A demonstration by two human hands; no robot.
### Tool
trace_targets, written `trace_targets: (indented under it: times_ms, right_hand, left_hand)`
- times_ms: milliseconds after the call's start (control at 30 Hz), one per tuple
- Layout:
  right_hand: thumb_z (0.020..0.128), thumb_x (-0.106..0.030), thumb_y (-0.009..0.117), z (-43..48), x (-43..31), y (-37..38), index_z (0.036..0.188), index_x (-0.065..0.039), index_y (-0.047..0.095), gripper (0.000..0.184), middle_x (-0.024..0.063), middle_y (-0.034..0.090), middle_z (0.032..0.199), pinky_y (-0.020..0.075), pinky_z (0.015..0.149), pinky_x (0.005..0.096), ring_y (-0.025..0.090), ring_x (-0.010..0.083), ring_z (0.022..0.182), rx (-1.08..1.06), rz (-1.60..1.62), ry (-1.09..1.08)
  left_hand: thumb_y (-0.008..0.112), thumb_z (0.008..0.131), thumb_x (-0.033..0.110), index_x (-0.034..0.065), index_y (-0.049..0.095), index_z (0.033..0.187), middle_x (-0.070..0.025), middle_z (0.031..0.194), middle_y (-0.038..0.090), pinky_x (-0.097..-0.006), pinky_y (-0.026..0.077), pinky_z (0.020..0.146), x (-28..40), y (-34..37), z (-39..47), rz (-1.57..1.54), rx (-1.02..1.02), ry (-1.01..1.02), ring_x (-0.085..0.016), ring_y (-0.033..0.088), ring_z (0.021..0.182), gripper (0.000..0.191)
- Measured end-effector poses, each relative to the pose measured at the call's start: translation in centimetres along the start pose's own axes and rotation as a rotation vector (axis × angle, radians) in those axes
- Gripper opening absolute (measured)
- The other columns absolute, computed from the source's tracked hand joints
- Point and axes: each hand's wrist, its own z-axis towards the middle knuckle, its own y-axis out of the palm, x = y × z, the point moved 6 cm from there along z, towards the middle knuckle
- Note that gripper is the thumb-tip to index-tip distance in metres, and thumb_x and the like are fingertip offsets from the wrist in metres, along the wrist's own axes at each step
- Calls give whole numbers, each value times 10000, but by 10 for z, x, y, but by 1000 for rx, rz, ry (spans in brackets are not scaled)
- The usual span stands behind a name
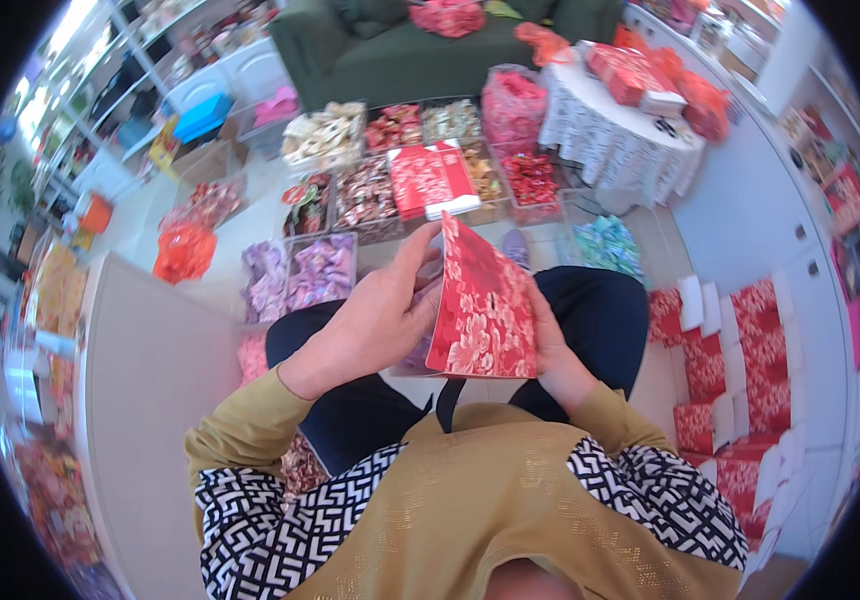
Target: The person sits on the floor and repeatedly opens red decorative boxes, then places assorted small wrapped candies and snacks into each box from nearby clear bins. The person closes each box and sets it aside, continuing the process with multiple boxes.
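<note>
Above my lap, between both hands, is a red cardboard box or folded card with a pale flower print. My right hand grips its right side, the fingers partly hidden behind it. At its left edge is my left hand, thumb and fingers bent against or just behind the card; whether it grips the card cannot be told. In front of my knees, a stack of flat red and white printed boxes lies across bins of wrapped sweets. A bin of purple wrapped pieces stands near my left knee.
Many red floral boxes stand at the right beside a white cabinet. A white panel rises at the left. Ahead are a green sofa, a round table with a patterned cloth and an orange-red bag on the floor.
</note>
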Motion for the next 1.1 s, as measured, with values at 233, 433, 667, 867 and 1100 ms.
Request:
trace_targets:
  times_ms: [233, 433, 667, 867, 1100]
  right_hand:
    - [1059, -348, 438, -41, -25, -4, 1419, -56, 479, 465, 111, 622, 1324, 553, 952, 367, 672, 206, 1092, -142, 118, -45]
    - [1022, -322, 558, -120, -78, 1, 1270, -14, 585, 397, 44, 659, 1158, 514, 897, 280, 611, 92, 1034, -4, -751, -302]
    - [898, -100, 711, -343, -131, 133, 1224, -34, 588, 354, 92, 642, 1147, 537, 846, 321, 652, 182, 963, 323, -1274, -1852]
    - [736, -192, 776, -345, -95, 172, 1104, -80, 636, 409, 117, 672, 959, 531, 783, 395, 683, 270, 872, 856, -2450, -1486]
    - [787, -152, 681, -462, -90, 64, 1107, -110, 666, 324, 117, 675, 927, 520, 732, 439, 661, 334, 818, 1238, -2270, -437]
  left_hand:
    - [791, 730, 447, 97, 688, 1177, -93, 1278, 632, -537, 261, 1131, 104, 42, 26, 714, -369, 539, -339, 519, 1279, 577]
    - [825, 646, 116, 63, 675, 817, -73, 832, 643, -369, 480, 656, 121, 95, 31, 632, -326, 767, -272, 613, 808, 234]
    - [798, 710, 12, 19, 623, 784, -79, 734, 572, -336, 364, 561, 148, 162, 52, 494, -85, 767, -208, 516, 640, 190]
    - [775, 734, -51, -2, 636, 848, -106, 779, 617, -340, 465, 611, 164, 274, 45, 373, -206, 982, -255, 609, 690, 186]
    - [761, 798, 9, 40, 680, 1085, -144, 1091, 658, -340, 557, 716, 142, 319, 41, 232, -338, 963, -288, 667, 881, 301]
